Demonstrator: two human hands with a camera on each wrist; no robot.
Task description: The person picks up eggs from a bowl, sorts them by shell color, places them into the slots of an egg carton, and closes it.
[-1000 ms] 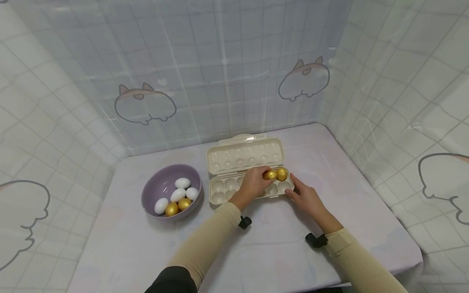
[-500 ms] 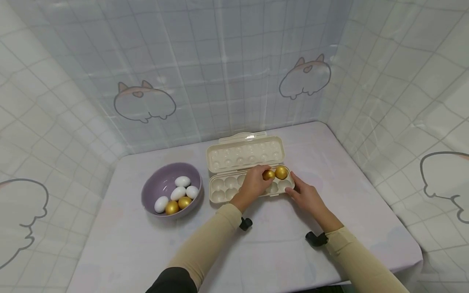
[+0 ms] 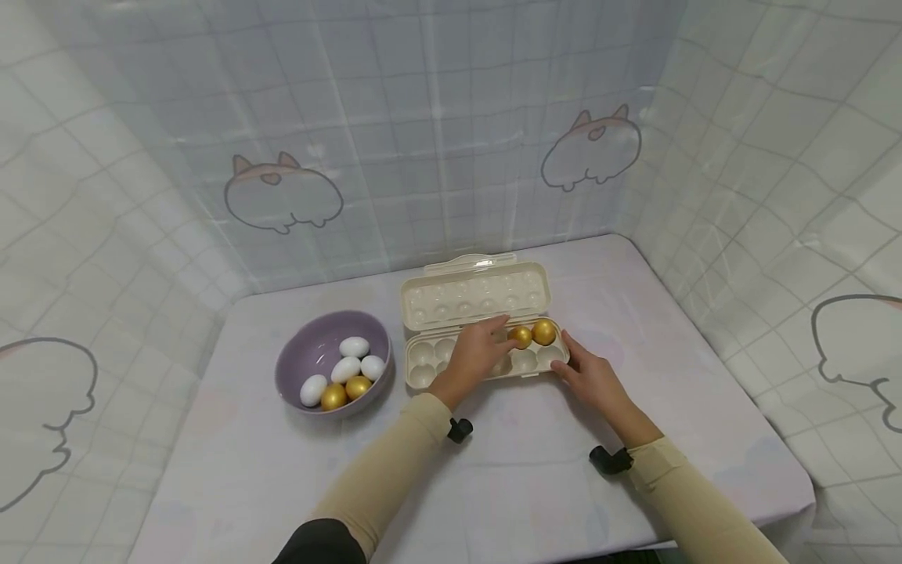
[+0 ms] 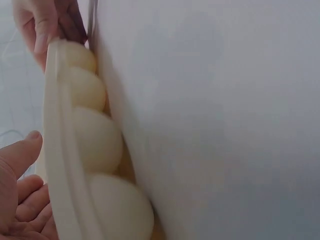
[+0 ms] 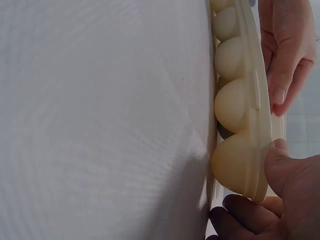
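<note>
A cream plastic egg box (image 3: 475, 301) lies with its lid folded back, its rounded cups facing up. Two gold eggs (image 3: 543, 332) sit side by side in the back row at the right end. My left hand (image 3: 470, 359) hovers over the middle cups, fingers apart and holding nothing, just left of the inner gold egg (image 3: 521, 338). At the box's right end, my right hand (image 3: 595, 385) grips the corner. In the right wrist view the thumb (image 5: 280, 157) lies on the rim and the fingers curl below it.
To the left stands a purple bowl (image 3: 304, 352) with several white eggs (image 3: 354, 347) and two gold eggs (image 3: 333, 396) in it. A pale cloth covers the table (image 3: 493, 486). Tiled-print curtains (image 3: 437, 157) rise at the back and both sides.
My left hand has let go of the gold egg, which now rests in a cup beside the other one. The hand has drawn slightly left with fingers spread. My right hand keeps its grip.
</note>
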